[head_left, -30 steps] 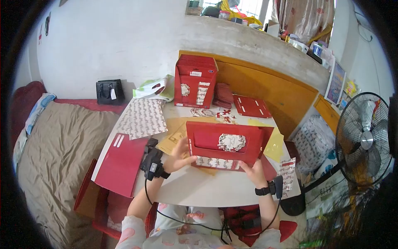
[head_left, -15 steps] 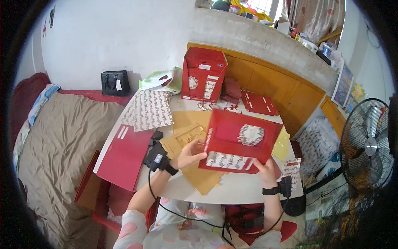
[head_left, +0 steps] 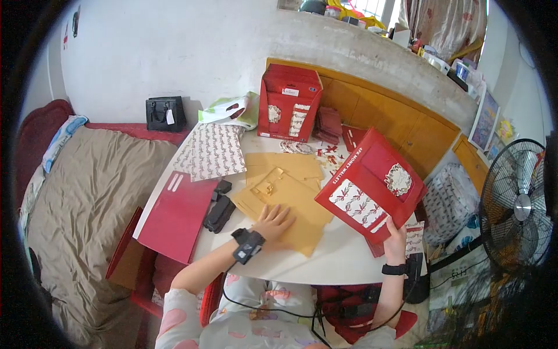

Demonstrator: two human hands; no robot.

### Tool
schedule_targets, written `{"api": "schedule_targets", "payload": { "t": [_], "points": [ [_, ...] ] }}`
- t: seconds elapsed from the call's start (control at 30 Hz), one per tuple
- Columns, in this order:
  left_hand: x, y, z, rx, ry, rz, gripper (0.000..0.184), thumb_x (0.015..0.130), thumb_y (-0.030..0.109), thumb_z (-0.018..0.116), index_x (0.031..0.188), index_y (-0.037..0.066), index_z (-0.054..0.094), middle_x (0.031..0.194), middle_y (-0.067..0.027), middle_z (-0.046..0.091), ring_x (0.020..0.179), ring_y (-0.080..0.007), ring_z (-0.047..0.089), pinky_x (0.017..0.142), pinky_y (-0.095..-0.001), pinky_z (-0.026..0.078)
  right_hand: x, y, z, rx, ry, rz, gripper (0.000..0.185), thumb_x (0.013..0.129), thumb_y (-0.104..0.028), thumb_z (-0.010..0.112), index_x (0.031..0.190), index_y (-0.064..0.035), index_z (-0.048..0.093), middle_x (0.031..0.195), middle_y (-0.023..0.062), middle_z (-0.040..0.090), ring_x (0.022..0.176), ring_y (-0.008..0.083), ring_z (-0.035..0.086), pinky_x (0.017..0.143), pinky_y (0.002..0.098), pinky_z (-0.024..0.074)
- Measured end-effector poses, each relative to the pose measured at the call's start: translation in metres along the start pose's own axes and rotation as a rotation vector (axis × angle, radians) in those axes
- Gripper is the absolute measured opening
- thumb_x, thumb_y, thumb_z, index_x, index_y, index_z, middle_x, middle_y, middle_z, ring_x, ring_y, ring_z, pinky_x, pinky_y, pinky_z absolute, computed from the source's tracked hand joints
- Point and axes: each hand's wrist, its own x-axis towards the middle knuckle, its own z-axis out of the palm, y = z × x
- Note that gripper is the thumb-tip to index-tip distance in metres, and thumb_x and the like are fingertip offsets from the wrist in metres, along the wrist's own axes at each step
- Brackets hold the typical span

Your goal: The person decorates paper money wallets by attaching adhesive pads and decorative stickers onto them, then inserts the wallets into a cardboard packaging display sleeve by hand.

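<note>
My right hand (head_left: 396, 241) grips the lower edge of a red money wallet pack (head_left: 344, 185), holding it tilted over the table's right side. White patterned paper and a pale rosette show through the pack's cut-outs. My left hand (head_left: 274, 224) lies with fingers spread on the tan paper sheets (head_left: 305, 206) in the middle. Gold cut-out pieces (head_left: 272, 181) rest on top of those sheets. Left of that hand sit black devices (head_left: 220, 212) and a large flat red card (head_left: 177, 215).
On the white table (head_left: 279, 262), a red display box (head_left: 289, 104) stands at the back beside stacked red pieces (head_left: 328, 125). Patterned sheets (head_left: 212, 151) lie back left. A black fan (head_left: 520, 203) stands at right, a bed (head_left: 87, 221) at left.
My left hand has let go of the pack and come down onto the tan sheets. The pack has swung right and tilted in my right hand.
</note>
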Motion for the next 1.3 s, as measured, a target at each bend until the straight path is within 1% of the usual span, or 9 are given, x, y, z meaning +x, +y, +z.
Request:
{"api": "schedule_targets", "payload": {
  "t": [0.33, 0.53, 0.57, 0.6, 0.67, 0.8, 0.97, 1.1, 1.3],
  "points": [
    [0.081, 0.008, 0.015, 0.051, 0.141, -0.4, 0.081, 0.071, 0.062, 0.047, 0.128, 0.006, 0.033, 0.133, -0.0218, 0.025, 0.125, -0.038, 0.019, 0.098, -0.0571, 0.014, -0.001, -0.001, 0.012, -0.011, 0.029, -0.038, 0.04, 0.08, -0.009, 0.057, 0.115, 0.0023, 0.043, 0.113, 0.0101, 0.051, 0.101, 0.0197, 0.05, 0.086, 0.0317, 0.0386],
    [0.093, -0.016, 0.019, 0.088, 0.184, -0.351, 0.077, 0.072, 0.055, 0.051, 0.129, 0.007, 0.031, 0.133, -0.0207, 0.026, 0.126, -0.0327, 0.021, 0.099, -0.0522, 0.019, 0.0, 0.008, 0.015, -0.175, 0.042, -0.042, 0.036, 0.081, -0.012, 0.057, 0.112, 0.0023, 0.046, 0.109, 0.0091, 0.053, 0.097, 0.0175, 0.051, 0.084, 0.029, 0.0387],
    [0.081, -0.012, -0.001, -0.394, 0.398, -0.203, 0.066, 0.081, 0.052, 0.043, 0.123, 0.001, 0.037, 0.129, -0.0166, 0.034, 0.122, -0.0256, 0.03, 0.099, -0.0448, 0.024, -0.001, 0.008, 0.018, -0.206, 0.007, -0.054, 0.035, 0.081, -0.012, 0.057, 0.111, 0.0024, 0.047, 0.108, 0.0089, 0.054, 0.096, 0.0169, 0.051, 0.084, 0.0285, 0.0387],
    [0.073, -0.008, -0.015, -0.395, 0.395, -0.203, 0.066, 0.081, 0.052, 0.043, 0.123, 0.001, 0.037, 0.129, -0.0166, 0.034, 0.122, -0.0256, 0.03, 0.099, -0.0448, 0.024, -0.002, 0.009, 0.022, -0.237, -0.028, -0.066, 0.034, 0.08, -0.012, 0.057, 0.11, 0.0026, 0.048, 0.107, 0.0087, 0.054, 0.095, 0.0163, 0.052, 0.083, 0.0281, 0.0388],
    [0.061, -0.002, -0.033, -1.68, 0.256, -0.107, 0.058, 0.089, 0.048, 0.03, 0.121, 0.001, 0.039, 0.123, -0.0121, 0.043, 0.114, -0.0218, 0.041, 0.096, -0.0368, 0.032, -0.003, 0.007, 0.029, -0.159, -0.032, -0.042, 0.031, 0.08, -0.011, 0.058, 0.107, 0.0025, 0.051, 0.105, 0.0082, 0.056, 0.094, 0.0157, 0.052, 0.082, 0.0279, 0.0391],
    [0.037, -0.006, -0.051, -1.938, 0.219, 0.026, 0.06, 0.089, 0.05, 0.023, 0.121, 0.001, 0.039, 0.116, -0.0082, 0.049, 0.107, -0.0179, 0.047, 0.092, -0.0318, 0.036, -0.001, 0.018, 0.031, -0.269, -0.086, 0.024, 0.033, 0.079, -0.01, 0.057, 0.11, 0.0007, 0.049, 0.105, 0.0064, 0.056, 0.095, 0.015, 0.052, 0.085, 0.0281, 0.0379],
    [0.029, 0.013, -0.058, -1.478, 0.487, -0.254, 0.053, 0.076, 0.012, 0.065, 0.119, -0.001, 0.037, 0.103, -0.0073, 0.054, 0.088, -0.0111, 0.054, 0.076, -0.0249, 0.046, -0.004, 0.036, 0.052, -0.09, -0.206, 0.159, 0.037, 0.081, -0.01, 0.056, 0.115, -0.0004, 0.045, 0.11, 0.0065, 0.053, 0.098, 0.0162, 0.051, 0.085, 0.0306, 0.0392],
    [0.024, 0.006, -0.056, -1.379, 0.526, -0.226, 0.051, 0.075, 0.011, 0.065, 0.116, -0.002, 0.04, 0.102, -0.009, 0.056, 0.09, -0.0125, 0.055, 0.079, -0.0268, 0.045, -0.008, 0.034, 0.062, 0.233, -0.332, 0.349, 0.045, 0.08, -0.005, 0.054, 0.122, -0.0032, 0.037, 0.117, 0.0078, 0.048, 0.108, 0.0201, 0.046, 0.092, 0.036, 0.037],
    [0.021, 0.004, -0.054, -1.427, 0.553, -0.207, 0.054, 0.073, 0.015, 0.068, 0.116, -0.003, 0.04, 0.103, -0.0099, 0.056, 0.091, -0.0123, 0.055, 0.079, -0.0269, 0.045, -0.01, 0.038, 0.06, 0.195, -0.38, 0.326, 0.051, 0.077, -0.001, 0.054, 0.125, -0.0048, 0.035, 0.121, 0.0069, 0.046, 0.112, 0.0215, 0.043, 0.094, 0.0379, 0.0345]
  ]
}}
